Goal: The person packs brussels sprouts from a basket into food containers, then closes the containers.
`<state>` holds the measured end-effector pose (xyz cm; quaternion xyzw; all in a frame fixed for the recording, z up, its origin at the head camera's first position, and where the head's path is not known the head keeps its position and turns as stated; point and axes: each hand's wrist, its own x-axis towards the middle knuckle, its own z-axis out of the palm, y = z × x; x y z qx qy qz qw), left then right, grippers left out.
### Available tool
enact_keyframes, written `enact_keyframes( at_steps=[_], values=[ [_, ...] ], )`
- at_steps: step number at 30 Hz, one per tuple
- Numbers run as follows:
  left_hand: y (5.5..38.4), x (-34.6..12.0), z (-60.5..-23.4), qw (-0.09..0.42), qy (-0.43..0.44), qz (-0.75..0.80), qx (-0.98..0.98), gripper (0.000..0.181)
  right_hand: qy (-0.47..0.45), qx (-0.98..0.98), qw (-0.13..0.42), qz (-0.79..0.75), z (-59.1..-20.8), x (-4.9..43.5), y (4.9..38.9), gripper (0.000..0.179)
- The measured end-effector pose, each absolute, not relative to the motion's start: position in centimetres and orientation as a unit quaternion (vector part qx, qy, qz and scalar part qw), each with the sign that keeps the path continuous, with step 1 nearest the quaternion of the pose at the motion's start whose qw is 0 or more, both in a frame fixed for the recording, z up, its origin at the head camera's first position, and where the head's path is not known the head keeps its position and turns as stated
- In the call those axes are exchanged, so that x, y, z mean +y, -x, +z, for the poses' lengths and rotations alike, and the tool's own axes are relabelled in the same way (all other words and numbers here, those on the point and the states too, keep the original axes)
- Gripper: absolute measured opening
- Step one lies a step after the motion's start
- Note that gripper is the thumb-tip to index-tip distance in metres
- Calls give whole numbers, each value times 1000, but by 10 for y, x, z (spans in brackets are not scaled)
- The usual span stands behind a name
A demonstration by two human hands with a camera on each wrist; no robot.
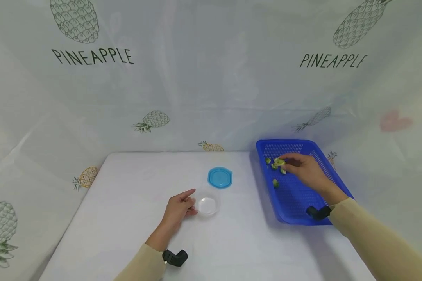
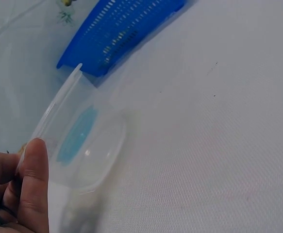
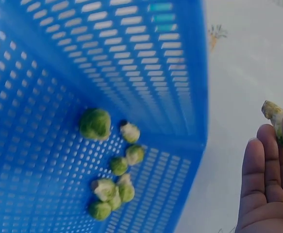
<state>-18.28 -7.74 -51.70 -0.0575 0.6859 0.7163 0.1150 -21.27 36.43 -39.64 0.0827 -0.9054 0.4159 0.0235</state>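
A small clear plastic bowl (image 1: 208, 205) stands on the white table. My left hand (image 1: 178, 207) pinches its rim from the left side, one finger reaching along the edge. Over the blue basket (image 1: 292, 221) is my right hand (image 1: 304, 171), pinching a Brussels sprout (image 3: 276, 115) between thumb and fingers. In the right wrist view the sprout's pale stem end sticks out past the fingertips, and the rest is partly covered. Several loose Brussels sprouts (image 3: 114, 196) lie in the basket, bunched toward one corner, with a larger sprout (image 3: 95, 124) beside them.
A blue lid (image 1: 220, 177) lies flat on the table just behind the bowl. The basket has raised, slotted walls and sits at the table's right side. A pineapple-printed sheet (image 1: 211, 78) hangs behind the table and along its sides.
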Motion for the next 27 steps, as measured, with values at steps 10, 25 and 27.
enact_keyframes(
  at_steps=[10,25,27],
  values=[
    [183,-73,-510,109,53,723,680,47,-86,-892,25,444,-394,337,209,35],
    [184,-75,-511,104,58,720,684,45,-107,-860,19,498,-395,269,199,29],
    [184,-76,-512,105,60,720,683,45,-117,-853,17,509,-399,257,198,29]
  ],
)
